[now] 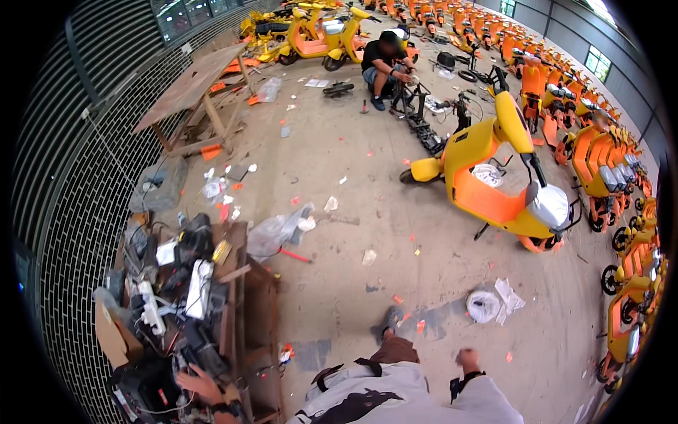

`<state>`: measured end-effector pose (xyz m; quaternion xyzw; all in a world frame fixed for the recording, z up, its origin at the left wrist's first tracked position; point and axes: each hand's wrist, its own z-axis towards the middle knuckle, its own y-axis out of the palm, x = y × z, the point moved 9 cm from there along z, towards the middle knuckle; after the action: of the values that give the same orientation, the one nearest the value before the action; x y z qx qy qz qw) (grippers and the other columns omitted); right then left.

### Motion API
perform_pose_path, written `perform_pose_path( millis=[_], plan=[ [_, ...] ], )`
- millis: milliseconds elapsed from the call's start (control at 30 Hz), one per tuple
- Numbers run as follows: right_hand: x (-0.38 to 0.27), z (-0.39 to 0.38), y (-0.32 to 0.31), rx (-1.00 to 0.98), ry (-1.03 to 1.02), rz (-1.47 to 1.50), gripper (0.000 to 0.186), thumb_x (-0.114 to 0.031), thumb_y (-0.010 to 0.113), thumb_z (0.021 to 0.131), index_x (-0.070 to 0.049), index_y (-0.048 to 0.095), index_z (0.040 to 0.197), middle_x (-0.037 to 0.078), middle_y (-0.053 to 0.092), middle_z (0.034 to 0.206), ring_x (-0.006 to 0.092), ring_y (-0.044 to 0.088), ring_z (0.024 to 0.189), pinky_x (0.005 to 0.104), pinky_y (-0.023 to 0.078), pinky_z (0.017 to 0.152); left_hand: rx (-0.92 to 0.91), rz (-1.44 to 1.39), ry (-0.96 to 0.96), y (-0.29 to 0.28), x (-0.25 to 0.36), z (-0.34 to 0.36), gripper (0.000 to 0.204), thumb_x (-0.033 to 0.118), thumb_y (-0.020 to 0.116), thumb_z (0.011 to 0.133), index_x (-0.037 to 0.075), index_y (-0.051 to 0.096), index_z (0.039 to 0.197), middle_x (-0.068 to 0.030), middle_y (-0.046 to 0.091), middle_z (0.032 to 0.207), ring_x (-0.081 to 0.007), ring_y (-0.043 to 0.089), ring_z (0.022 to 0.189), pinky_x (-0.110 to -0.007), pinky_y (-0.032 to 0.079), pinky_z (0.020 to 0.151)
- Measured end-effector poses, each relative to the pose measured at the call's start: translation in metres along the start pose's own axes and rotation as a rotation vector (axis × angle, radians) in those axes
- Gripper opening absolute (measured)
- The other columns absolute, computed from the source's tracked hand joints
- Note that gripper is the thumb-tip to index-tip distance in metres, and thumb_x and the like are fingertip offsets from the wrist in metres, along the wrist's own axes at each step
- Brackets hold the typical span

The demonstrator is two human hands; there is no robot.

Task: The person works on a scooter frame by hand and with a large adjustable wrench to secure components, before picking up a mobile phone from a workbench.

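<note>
Head view, left to right: a brick wall [78, 247] curves along the edge. Beside it, on a cluttered workbench [256, 339], stand an open cardboard box [113, 332] and, nearer the wearer, a black case [141, 385]. The left hand [200, 385] lies at the right side of this case, its fingers extended and grasping nothing visible; whether they touch the case cannot be told. Farther along the bench lies a white power strip [199, 290]. A clear plastic bag [275, 234] rests on the floor just beyond the bench, with a red rod [295, 256] next to it. In the background a person [385, 60] crouches beside a black scooter frame [424, 134]. The right hand [467, 359] hangs above the floor, fingers curled; whether they enclose anything cannot be told. Beyond it lies a white roll [483, 306]. Farther right stands a yellow and orange scooter [487, 187], then rows of similar scooters [600, 159].
</note>
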<state>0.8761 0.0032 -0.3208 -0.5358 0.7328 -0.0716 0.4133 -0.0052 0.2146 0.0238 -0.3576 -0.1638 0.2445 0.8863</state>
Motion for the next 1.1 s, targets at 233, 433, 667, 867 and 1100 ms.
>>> perform_pose_path(
  millis=[233, 433, 667, 867, 1100],
  plan=[
    [-0.108, 0.054, 0.041, -0.317, 0.04, 0.128, 0.029, -0.018, 0.058, 0.084, 0.006, 0.06, 0.101, 0.017, 0.067, 0.076, 0.0248, 0.066, 0.06, 0.0338, 0.053, 0.05, -0.39, -0.685, 0.286, 0.033, 0.333, -0.033, 0.014, 0.006, 0.062, 0.074, 0.001, 0.049, 0.073, -0.0153, 0.046, 0.074, -0.0317, 0.046, 0.072, -0.04, 0.038, 0.067],
    [-0.203, 0.086, -0.024, -0.175, 0.033, 0.37, 0.027, -0.018, 0.056, 0.088, 0.003, 0.061, 0.103, 0.014, 0.065, 0.071, 0.0194, 0.06, 0.049, 0.0313, 0.051, 0.047, -0.977, -0.804, 0.496, 0.196, 0.554, -0.079, 0.022, 0.013, 0.068, 0.071, 0.0, 0.05, 0.068, -0.0132, 0.051, 0.062, -0.0293, 0.052, 0.059, -0.038, 0.043, 0.058],
    [-0.126, -0.04, -0.161, 0.371, 0.215, 0.346, 0.042, -0.038, 0.062, 0.081, 0.0, 0.062, 0.064, -0.002, 0.046, 0.051, 0.0087, 0.039, 0.043, 0.029, 0.033, 0.041, -1.686, -0.332, 0.746, 0.301, 0.636, -0.164, 0.033, 0.027, 0.07, 0.067, -0.003, 0.056, 0.071, -0.0114, 0.058, 0.065, -0.0161, 0.053, 0.062, -0.036, 0.042, 0.056],
    [0.055, -0.146, -0.106, 0.447, 0.697, 0.411, 0.038, -0.036, 0.06, 0.077, 0.0, 0.061, 0.066, 0.008, 0.051, 0.051, 0.0196, 0.05, 0.042, 0.0348, 0.041, 0.043, -1.649, -0.284, 1.055, 0.308, 0.714, -0.193, 0.037, 0.028, 0.072, 0.063, -0.006, 0.063, 0.076, -0.0121, 0.062, 0.065, -0.0187, 0.058, 0.062, -0.035, 0.047, 0.06],
    [0.075, -0.113, -0.085, 0.257, 0.856, 0.593, 0.035, -0.035, 0.064, 0.078, -0.002, 0.059, 0.066, 0.004, 0.043, 0.048, 0.0148, 0.04, 0.037, 0.0315, 0.032, 0.037, -1.716, -0.235, 1.185, 0.231, 0.859, -0.317, 0.041, 0.032, 0.073, 0.063, -0.006, 0.065, 0.071, -0.018, 0.064, 0.064, -0.0238, 0.062, 0.06, -0.036, 0.05, 0.06]
  ],
)
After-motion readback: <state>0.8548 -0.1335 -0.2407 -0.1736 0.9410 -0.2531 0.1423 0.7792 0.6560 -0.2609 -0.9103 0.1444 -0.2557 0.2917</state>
